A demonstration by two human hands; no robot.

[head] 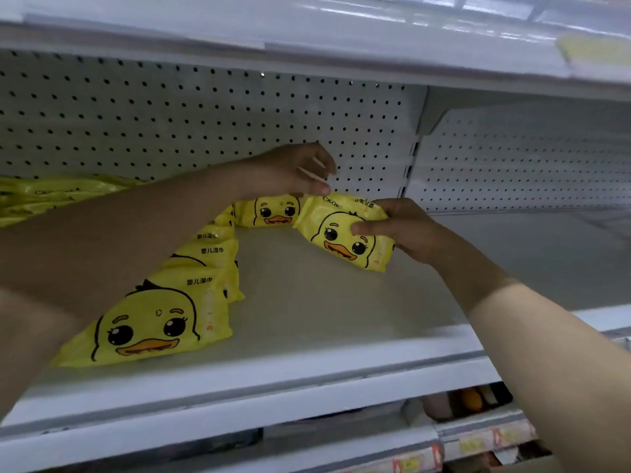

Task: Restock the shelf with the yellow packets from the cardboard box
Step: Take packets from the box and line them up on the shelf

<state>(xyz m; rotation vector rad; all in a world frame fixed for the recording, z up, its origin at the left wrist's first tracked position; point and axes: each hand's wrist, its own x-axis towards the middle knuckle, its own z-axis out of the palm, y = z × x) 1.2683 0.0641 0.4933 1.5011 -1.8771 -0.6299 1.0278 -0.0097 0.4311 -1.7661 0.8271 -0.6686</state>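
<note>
Your forearms are reaching over the smooth white shelf point(324, 302). Your right hand point(406, 230) is gripping a glossy, pillow-shaped yellow packet point(341, 247) near the pegboard back, thumb across its duck face. Your left hand point(286, 172) is curling over the rear packet point(275, 213); I cannot tell whether it is grasping it.

A row of packets point(191, 302) runs from the shelf's point(307, 302) front left back to the pegboard wall point(205, 114). The left hand point(286, 172) touches the rearmost packet point(273, 213); just right of it, the right hand point(406, 230) holds 1 loose packet point(345, 237).
</note>
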